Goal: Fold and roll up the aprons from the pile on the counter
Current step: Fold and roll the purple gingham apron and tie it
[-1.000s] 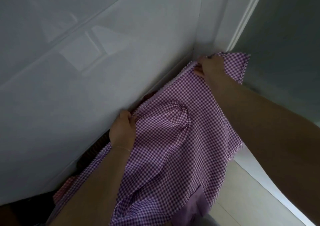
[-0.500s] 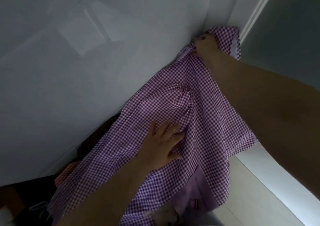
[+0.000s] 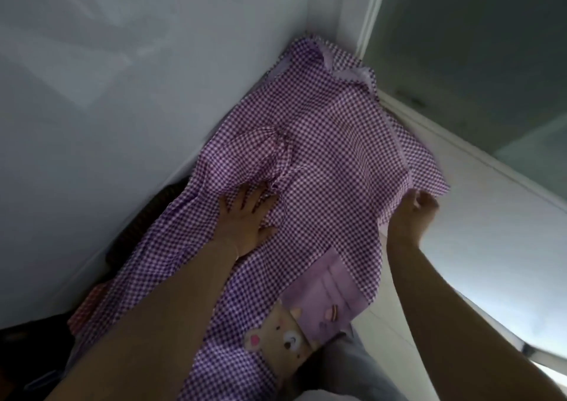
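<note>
The purple gingham apron [image 3: 322, 167] lies spread across the counter [image 3: 491, 232], its top bunched into the corner by the wall [image 3: 122, 93]. The left hand [image 3: 245, 216] presses flat, fingers splayed and gripping nothing, a gathered ridge of cloth just beyond the fingertips. The right hand [image 3: 412, 216] curls at the apron's right edge, apparently pinching the hem, though blur hides the grip. The bear pocket [image 3: 310, 311] sits nearer the body than both hands. This looks like smoothing before the first fold; next, that edge needs carrying across toward the left fingers.
</note>
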The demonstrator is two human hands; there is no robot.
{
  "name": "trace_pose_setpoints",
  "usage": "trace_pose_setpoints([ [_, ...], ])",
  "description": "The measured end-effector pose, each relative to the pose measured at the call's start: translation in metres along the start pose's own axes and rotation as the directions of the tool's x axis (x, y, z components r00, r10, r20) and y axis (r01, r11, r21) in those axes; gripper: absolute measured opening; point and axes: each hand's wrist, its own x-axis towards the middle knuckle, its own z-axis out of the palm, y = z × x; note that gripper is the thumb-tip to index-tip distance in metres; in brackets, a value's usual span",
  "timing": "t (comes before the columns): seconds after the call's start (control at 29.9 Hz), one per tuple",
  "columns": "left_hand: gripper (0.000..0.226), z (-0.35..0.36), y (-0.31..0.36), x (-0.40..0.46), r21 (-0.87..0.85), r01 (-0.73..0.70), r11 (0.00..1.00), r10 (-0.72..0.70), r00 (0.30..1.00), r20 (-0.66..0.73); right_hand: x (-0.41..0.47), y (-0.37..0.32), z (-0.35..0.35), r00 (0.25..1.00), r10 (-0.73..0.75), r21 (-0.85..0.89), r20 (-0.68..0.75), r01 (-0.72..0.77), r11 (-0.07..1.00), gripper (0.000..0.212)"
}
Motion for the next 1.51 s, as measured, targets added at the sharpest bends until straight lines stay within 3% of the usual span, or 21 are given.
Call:
trace_pose_setpoints([
  [0.03, 0.080, -0.002, 0.001, -0.001, -0.002, -0.004, 1.000, 0.004, 1.000, 0.002, -0.005, 0.021, -0.013, 0.961, 0.263, 0.035, 0.083, -0.266, 0.963, 0.057],
  [0.07, 0.078, -0.003, 0.000, 0.000, -0.010, -0.001, 1.000, 0.001, 1.000, -0.012, -0.011, 0.041, -0.020, 0.816, 0.526, 0.045, 0.242, -0.550, 0.834, 0.079],
  [0.1, 0.077, -0.005, 0.000, -0.001, -0.018, -0.005, 1.000, 0.004, 1.000, -0.026, -0.023, 0.060, -0.031, 0.603, 0.685, 0.033, 0.409, -0.760, 0.649, 0.100],
  [0.13, 0.076, -0.007, 0.002, -0.003, -0.022, -0.012, 1.000, 0.011, 0.999, -0.043, -0.039, 0.075, -0.042, 0.440, 0.718, 0.004, 0.540, -0.854, 0.521, 0.112],
  [0.17, 0.076, -0.009, 0.002, -0.004, -0.019, -0.018, 1.000, 0.017, 0.999, -0.049, -0.055, 0.083, -0.051, 0.351, 0.670, 0.003, 0.654, -0.887, 0.462, 0.113],
  [0.2, 0.076, -0.011, 0.002, -0.006, -0.009, -0.021, 1.000, 0.021, 0.998, -0.053, -0.063, 0.091, -0.055, 0.330, 0.614, 0.034, 0.717, -0.896, 0.442, 0.106],
  [0.3, 0.074, -0.016, 0.006, -0.013, 0.038, -0.022, 0.999, 0.025, 0.995, -0.092, -0.084, 0.098, -0.068, 0.394, 0.515, 0.160, 0.761, -0.884, 0.440, 0.081],
  [0.37, 0.064, -0.023, 0.015, -0.024, 0.034, -0.030, 0.999, 0.037, 0.974, -0.223, -0.091, 0.093, -0.074, 0.456, 0.468, 0.209, 0.757, -0.848, 0.487, 0.066],
  [0.47, 0.028, -0.021, 0.047, -0.061, 0.085, -0.117, 0.990, 0.144, 0.810, -0.569, -0.099, 0.082, -0.084, 0.564, 0.391, 0.286, 0.727, -0.767, 0.575, 0.050],
  [0.54, 0.014, -0.008, 0.069, -0.095, 0.090, -0.298, 0.950, 0.288, 0.729, -0.621, -0.104, 0.068, -0.084, 0.610, 0.364, 0.348, 0.704, -0.743, 0.572, 0.050],
  [0.6, 0.020, 0.011, 0.087, -0.131, 0.036, -0.416, 0.909, 0.384, 0.799, -0.462, -0.114, 0.052, -0.083, 0.677, 0.339, 0.429, 0.653, -0.700, 0.571, 0.046],
  [0.7, 0.038, 0.030, 0.097, -0.158, -0.005, -0.261, 0.965, 0.259, 0.960, -0.109, -0.122, 0.027, -0.078, 0.833, 0.341, 0.514, 0.436, -0.541, 0.666, 0.038],
  [0.77, 0.048, 0.031, 0.097, -0.167, -0.251, -0.107, 0.962, 0.133, 0.987, 0.090, -0.122, 0.016, -0.073, 0.922, 0.259, 0.492, 0.287, -0.374, 0.786, 0.042],
  [0.84, 0.066, 0.031, 0.100, -0.173, -0.504, -0.012, 0.863, 0.096, 0.985, 0.141, -0.124, 0.004, -0.066, 0.965, 0.152, 0.481, 0.214, -0.239, 0.843, 0.044],
  [0.94, 0.101, 0.027, 0.111, -0.189, -0.280, -0.149, 0.949, 0.201, 0.965, 0.168, -0.135, -0.019, -0.051, 0.985, 0.049, 0.440, 0.165, -0.118, 0.890, 0.048],
  [1.04, 0.087, 0.016, 0.127, -0.204, -0.299, -0.141, 0.944, 0.242, 0.911, 0.335, -0.141, -0.037, -0.040, 0.993, 0.015, 0.423, 0.114, -0.062, 0.904, 0.050],
  [1.1, 0.064, 0.011, 0.126, -0.205, -0.590, 0.057, 0.805, 0.188, 0.920, 0.345, -0.142, -0.047, -0.037, 0.994, 0.018, 0.444, 0.112, -0.066, 0.894, 0.050],
  [1.21, 0.027, 0.004, 0.092, -0.202, -0.731, 0.316, 0.604, 0.255, 0.793, 0.553, -0.141, -0.058, -0.035, 0.988, 0.036, 0.442, 0.152, -0.101, 0.891, 0.057],
  [1.31, 0.037, 0.002, 0.053, -0.199, -0.759, 0.480, 0.440, 0.335, 0.696, 0.635, -0.146, -0.075, -0.023, 0.980, -0.023, 0.376, 0.196, -0.054, 0.925, 0.062],
  [1.41, 0.037, -0.016, 0.019, -0.199, -0.811, 0.397, 0.429, 0.272, 0.800, 0.535, -0.152, -0.091, -0.002, 0.967, -0.113, 0.183, 0.230, 0.071, 0.981, 0.073],
  [1.51, 0.048, -0.019, -0.021, -0.201, -0.887, 0.322, 0.330, 0.173, 0.903, 0.392, -0.163, -0.109, 0.021, 0.914, -0.221, -0.017, 0.339, 0.241, 0.970, 0.078],
])
